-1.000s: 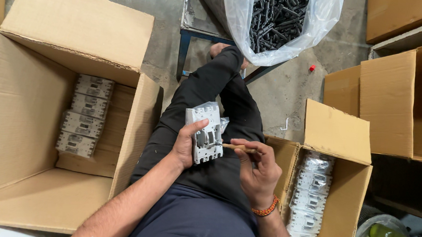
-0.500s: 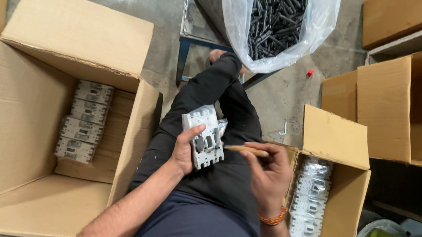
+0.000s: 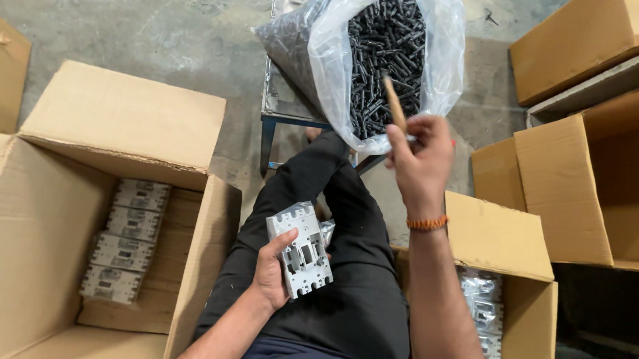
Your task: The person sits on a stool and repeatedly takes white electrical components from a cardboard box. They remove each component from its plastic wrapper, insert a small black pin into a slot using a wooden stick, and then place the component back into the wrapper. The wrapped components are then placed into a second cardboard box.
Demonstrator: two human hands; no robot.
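A large open box [image 3: 67, 211] is sitting at the person's left, grey units [image 3: 126, 243] stacked inside. A clear bag [image 3: 382, 53] of black screws [image 3: 386, 53] is resting on a stool [image 3: 280, 99] ahead. The left hand [image 3: 272, 267] is gripping a grey housing [image 3: 300, 250] over the lap, fingers wrapping its edge. The right hand [image 3: 421, 162] is reaching toward the bag, fingers pinching a wooden stick [image 3: 394, 104].

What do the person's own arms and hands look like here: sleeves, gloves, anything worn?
Both forearms are bare, with no sleeves in view, and both hands are ungloved. The right hand has an orange beaded band around its wrist. The left hand and its wrist show nothing worn; no rings can be made out on the fingers. Dark trousers cover the legs below.
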